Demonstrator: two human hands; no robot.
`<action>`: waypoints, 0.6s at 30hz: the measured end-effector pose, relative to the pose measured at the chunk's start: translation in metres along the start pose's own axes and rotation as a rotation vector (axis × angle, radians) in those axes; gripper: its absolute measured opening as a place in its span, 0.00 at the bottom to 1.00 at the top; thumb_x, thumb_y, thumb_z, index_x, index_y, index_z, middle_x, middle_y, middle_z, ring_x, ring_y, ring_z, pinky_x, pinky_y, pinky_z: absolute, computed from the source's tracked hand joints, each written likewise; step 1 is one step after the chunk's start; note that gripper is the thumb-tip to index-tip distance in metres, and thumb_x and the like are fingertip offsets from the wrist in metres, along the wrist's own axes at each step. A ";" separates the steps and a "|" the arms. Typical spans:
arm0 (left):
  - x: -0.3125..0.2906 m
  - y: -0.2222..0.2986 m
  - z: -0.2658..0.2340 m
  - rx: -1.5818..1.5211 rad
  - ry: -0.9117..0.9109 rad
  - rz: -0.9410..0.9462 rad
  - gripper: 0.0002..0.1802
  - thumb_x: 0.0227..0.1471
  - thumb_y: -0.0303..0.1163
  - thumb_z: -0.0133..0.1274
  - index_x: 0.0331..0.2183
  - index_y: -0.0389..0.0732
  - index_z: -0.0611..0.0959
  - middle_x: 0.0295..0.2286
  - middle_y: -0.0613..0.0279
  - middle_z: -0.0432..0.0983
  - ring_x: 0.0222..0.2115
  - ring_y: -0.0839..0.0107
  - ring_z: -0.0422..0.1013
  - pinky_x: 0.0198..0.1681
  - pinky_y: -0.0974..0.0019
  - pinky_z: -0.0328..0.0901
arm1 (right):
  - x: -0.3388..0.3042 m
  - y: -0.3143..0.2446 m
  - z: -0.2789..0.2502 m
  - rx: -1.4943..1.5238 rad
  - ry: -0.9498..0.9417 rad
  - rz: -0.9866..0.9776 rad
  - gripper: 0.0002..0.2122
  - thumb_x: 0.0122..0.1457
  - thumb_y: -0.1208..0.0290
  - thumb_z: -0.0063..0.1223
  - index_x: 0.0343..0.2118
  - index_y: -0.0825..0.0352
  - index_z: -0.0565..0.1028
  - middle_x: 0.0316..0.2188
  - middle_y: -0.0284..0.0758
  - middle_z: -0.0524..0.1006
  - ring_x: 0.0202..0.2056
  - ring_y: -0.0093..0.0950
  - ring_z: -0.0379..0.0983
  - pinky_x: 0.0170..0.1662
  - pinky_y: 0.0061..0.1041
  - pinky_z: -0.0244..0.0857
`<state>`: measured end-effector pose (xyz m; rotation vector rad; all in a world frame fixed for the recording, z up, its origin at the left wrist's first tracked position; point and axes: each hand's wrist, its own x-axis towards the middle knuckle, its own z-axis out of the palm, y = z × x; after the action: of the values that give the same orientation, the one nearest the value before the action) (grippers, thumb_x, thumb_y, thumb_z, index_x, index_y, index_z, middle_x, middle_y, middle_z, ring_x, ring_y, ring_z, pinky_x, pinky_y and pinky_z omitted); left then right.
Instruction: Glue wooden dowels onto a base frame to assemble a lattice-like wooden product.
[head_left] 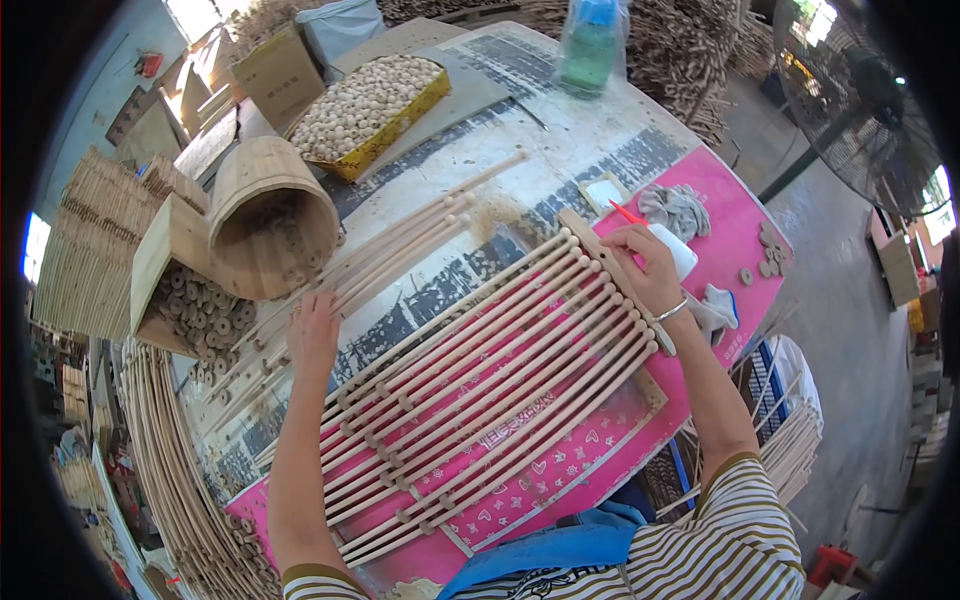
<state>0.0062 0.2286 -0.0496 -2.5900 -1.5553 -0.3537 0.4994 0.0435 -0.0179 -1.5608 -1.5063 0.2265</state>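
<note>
In front of me a row of wooden rods (500,345) lies side by side, slanting up to the right. Round beads (610,288) cap their upper right ends, and small wooden discs (385,455) sit along their lower left parts. A wooden bar (577,226) runs along the beaded ends. My right hand (645,268) curls over this bar, its fingers bent around the edge beside the beads; the thumb is mostly hidden. Out to the left, my left hand (315,325) reaches with extended fingers over loose beaded rods (410,245), touching or just above them.
A wooden bucket (275,165) lies tipped near a box of discs (200,305). Behind stands a yellow tray of beads (430,95). A white glue bottle with red nozzle (675,250), grey cloth (675,208) and loose discs (770,255) lie right. A fan (870,90) stands beyond.
</note>
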 end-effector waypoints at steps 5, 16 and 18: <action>-0.006 -0.016 0.004 -0.075 -0.007 0.020 0.25 0.48 0.27 0.63 0.49 0.46 0.76 0.45 0.57 0.73 0.45 0.52 0.73 0.48 0.48 0.68 | -0.010 -0.008 -0.010 0.048 0.027 0.021 0.08 0.61 0.85 0.54 0.40 0.70 0.81 0.37 0.35 0.79 0.37 0.27 0.77 0.41 0.24 0.70; -0.020 0.002 -0.037 0.135 -0.009 0.142 0.25 0.53 0.19 0.50 0.53 0.44 0.76 0.42 0.55 0.77 0.44 0.53 0.74 0.47 0.53 0.69 | -0.051 -0.025 -0.036 0.072 0.038 0.138 0.08 0.62 0.85 0.53 0.41 0.72 0.81 0.37 0.35 0.79 0.39 0.24 0.76 0.44 0.24 0.69; -0.029 0.034 -0.074 0.013 0.076 0.207 0.26 0.53 0.18 0.49 0.55 0.43 0.77 0.38 0.54 0.79 0.42 0.53 0.74 0.47 0.52 0.69 | -0.067 -0.032 -0.045 0.081 0.052 0.165 0.07 0.62 0.84 0.54 0.40 0.72 0.81 0.37 0.34 0.79 0.39 0.24 0.76 0.43 0.24 0.68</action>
<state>0.0121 0.1721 0.0161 -2.6616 -1.2467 -0.4155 0.4924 -0.0415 -0.0003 -1.6149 -1.3141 0.3345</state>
